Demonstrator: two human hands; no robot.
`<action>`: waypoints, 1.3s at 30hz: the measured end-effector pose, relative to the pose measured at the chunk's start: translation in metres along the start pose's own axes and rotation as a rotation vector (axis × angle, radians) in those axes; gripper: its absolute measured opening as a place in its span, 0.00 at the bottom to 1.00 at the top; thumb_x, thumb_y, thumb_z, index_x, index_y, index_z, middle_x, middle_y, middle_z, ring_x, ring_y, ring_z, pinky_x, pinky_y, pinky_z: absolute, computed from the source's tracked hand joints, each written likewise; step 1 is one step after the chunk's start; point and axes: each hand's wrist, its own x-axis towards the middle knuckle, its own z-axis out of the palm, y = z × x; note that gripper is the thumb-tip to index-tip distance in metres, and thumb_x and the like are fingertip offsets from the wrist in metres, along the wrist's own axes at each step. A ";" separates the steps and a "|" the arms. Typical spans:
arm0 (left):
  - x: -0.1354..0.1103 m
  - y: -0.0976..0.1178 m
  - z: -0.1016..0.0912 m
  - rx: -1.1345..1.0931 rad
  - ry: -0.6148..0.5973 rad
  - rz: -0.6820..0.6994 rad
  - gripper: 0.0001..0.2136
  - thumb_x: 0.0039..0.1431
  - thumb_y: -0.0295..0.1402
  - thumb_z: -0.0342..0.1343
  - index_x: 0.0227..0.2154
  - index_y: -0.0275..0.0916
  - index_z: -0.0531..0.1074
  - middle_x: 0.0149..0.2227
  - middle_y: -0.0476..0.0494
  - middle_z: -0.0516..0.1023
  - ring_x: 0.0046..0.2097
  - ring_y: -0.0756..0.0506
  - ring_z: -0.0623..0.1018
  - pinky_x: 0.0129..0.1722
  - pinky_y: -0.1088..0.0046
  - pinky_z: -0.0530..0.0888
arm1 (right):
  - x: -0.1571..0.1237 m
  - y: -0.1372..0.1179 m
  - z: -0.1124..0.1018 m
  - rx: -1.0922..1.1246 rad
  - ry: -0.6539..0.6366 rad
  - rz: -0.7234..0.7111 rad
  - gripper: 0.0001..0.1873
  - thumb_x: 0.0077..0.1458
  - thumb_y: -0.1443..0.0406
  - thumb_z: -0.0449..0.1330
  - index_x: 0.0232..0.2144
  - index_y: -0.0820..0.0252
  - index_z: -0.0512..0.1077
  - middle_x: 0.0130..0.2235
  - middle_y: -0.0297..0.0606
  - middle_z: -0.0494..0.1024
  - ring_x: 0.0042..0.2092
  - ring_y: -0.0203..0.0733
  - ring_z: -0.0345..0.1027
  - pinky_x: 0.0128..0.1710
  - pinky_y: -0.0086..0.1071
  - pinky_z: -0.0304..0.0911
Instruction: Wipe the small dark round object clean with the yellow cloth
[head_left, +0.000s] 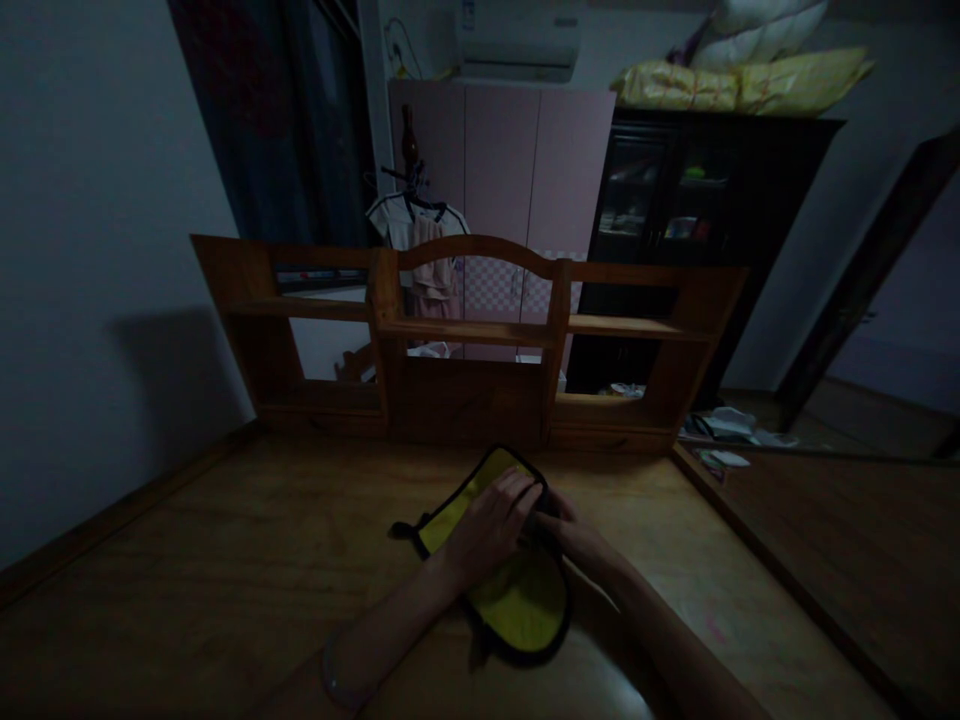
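Observation:
A flat yellow piece with black edging (pixel 521 605), which looks like a soft pouch or cover, lies at a slant on the wooden surface. Dark tabs stick out from its left corner and its lower side. My left hand (pixel 491 525) rests across its middle, fingers bent and closed at the dark right edge. From the right, my right hand (pixel 574 530) grips that same edge, its fingertips partly hidden. Something dark shows between the two hands, too dim to make out.
The pale wooden surface (pixel 300 520) reaches to a wooden shelf unit (pixel 472 330) at its far end. A raised wooden edge (pixel 772 550) runs along the right. Beyond stand a pink wardrobe (pixel 499 160), a dark cabinet (pixel 720 190) and hanging clothes (pixel 431 250).

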 end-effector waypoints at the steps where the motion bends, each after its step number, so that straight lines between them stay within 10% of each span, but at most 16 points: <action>1: -0.001 -0.001 0.001 -0.011 -0.001 -0.015 0.28 0.61 0.35 0.51 0.61 0.29 0.50 0.57 0.30 0.61 0.62 0.35 0.57 0.60 0.53 0.62 | 0.001 0.000 0.000 -0.017 -0.006 -0.018 0.23 0.45 0.67 0.63 0.46 0.57 0.71 0.48 0.37 0.75 0.50 0.47 0.67 0.53 0.41 0.61; 11: -0.006 -0.005 0.007 -0.105 -0.049 -0.103 0.38 0.53 0.42 0.60 0.61 0.32 0.49 0.57 0.31 0.61 0.62 0.34 0.59 0.60 0.52 0.61 | -0.005 -0.009 -0.003 -0.633 0.051 -0.190 0.18 0.52 0.67 0.56 0.47 0.58 0.70 0.43 0.41 0.78 0.44 0.49 0.70 0.47 0.42 0.63; 26: -0.007 -0.007 0.006 -0.137 0.033 -0.185 0.37 0.54 0.41 0.60 0.61 0.33 0.48 0.57 0.29 0.61 0.60 0.35 0.62 0.57 0.53 0.66 | 0.002 -0.005 0.004 -0.231 0.041 0.000 0.23 0.45 0.68 0.58 0.47 0.58 0.70 0.45 0.37 0.77 0.48 0.49 0.68 0.51 0.42 0.63; 39: 0.003 -0.005 0.008 -0.281 0.007 -0.257 0.36 0.54 0.23 0.54 0.62 0.41 0.44 0.60 0.35 0.57 0.62 0.38 0.60 0.57 0.53 0.67 | -0.004 -0.002 0.007 -0.503 0.157 -0.222 0.23 0.58 0.64 0.50 0.56 0.57 0.60 0.53 0.40 0.70 0.54 0.45 0.64 0.55 0.40 0.58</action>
